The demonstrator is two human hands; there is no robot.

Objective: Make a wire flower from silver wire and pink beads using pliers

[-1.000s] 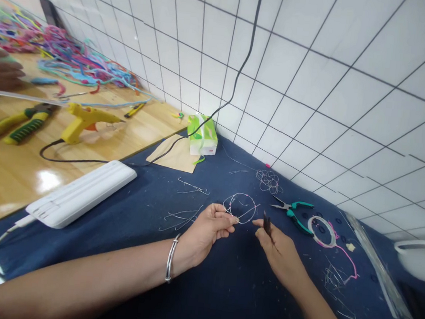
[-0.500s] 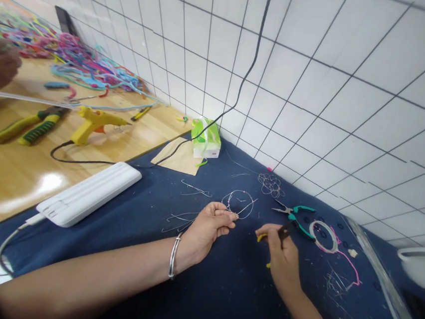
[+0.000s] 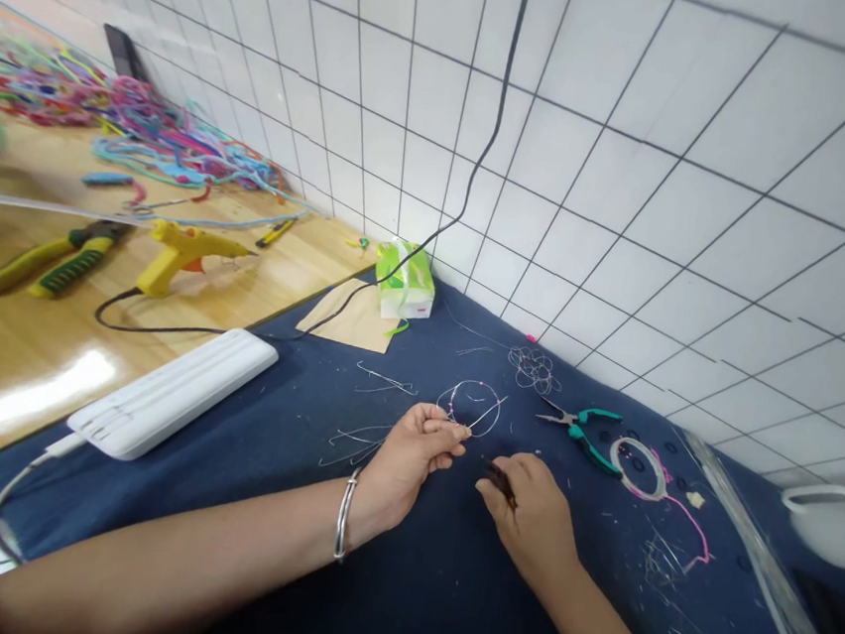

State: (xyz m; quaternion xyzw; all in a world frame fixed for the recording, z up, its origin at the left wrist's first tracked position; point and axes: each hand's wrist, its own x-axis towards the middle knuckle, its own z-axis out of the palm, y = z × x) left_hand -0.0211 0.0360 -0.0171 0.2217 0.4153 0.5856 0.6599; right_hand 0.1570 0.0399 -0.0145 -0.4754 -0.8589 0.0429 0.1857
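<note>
With thumb and fingers pinched, my left hand (image 3: 420,451) holds a thin wire ring (image 3: 497,416) just above the dark blue cloth. A straight piece of wire (image 3: 488,413) sticks out past the fingertips across the ring. Small pink dots show on the ring. My right hand (image 3: 535,507), a little to the right, is closed around small dark-jawed pliers (image 3: 500,482); their handles are hidden in the palm. The jaws point toward my left hand and are apart from the wire. Bent wire pieces (image 3: 358,440) lie beside my left wrist.
Teal-handled pliers (image 3: 577,424), a coiled wire bundle (image 3: 533,368) and a wire roll (image 3: 636,469) lie right of centre. A white power bank (image 3: 176,393), yellow glue gun (image 3: 181,256) and tissue pack (image 3: 405,280) stand left. Another person's blurred hand shows at the far left.
My right hand has turned and moved slightly left and down, bringing the pliers' jaws toward my left hand. The yellow handles are now covered. My left hand keeps its pinch.
</note>
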